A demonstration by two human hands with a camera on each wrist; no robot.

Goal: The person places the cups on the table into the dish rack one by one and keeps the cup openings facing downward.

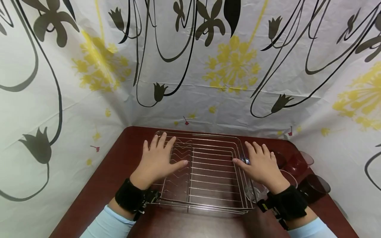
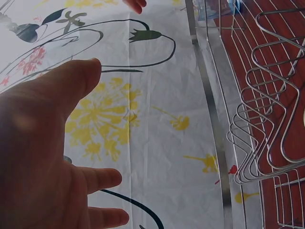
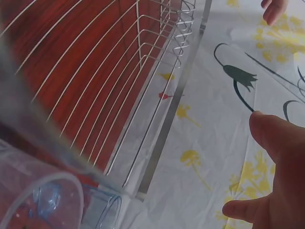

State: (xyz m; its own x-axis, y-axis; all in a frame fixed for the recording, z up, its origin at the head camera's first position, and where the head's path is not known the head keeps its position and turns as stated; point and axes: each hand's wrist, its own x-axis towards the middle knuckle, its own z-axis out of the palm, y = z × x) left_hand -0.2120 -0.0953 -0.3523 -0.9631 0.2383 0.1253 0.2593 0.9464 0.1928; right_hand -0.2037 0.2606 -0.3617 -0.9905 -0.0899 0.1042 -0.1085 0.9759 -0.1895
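Note:
A wire dish rack (image 1: 208, 207) lies on the dark red table, with wavy plate dividers along its left part and straight bars across the rest. Over its left side hovers my left hand (image 1: 156, 160), fingers spread and thumb pointing inward, holding nothing. My right hand (image 1: 263, 167) is spread likewise above the rack's right edge, also holding nothing. In the left wrist view the left hand (image 2: 38, 133) stands apart from the rack's metal rim (image 2: 209, 90). The right wrist view shows the right hand (image 3: 286, 167) apart from the rack's rim (image 3: 167, 117) too.
Right of the rack stand several cups: a red one (image 1: 299, 163), a dark one (image 1: 315, 188) and a clear one (image 3: 43, 191), partly hidden by the right hand in the head view. A flower-patterned white sheet (image 1: 184, 72) surrounds the table (image 1: 98, 198).

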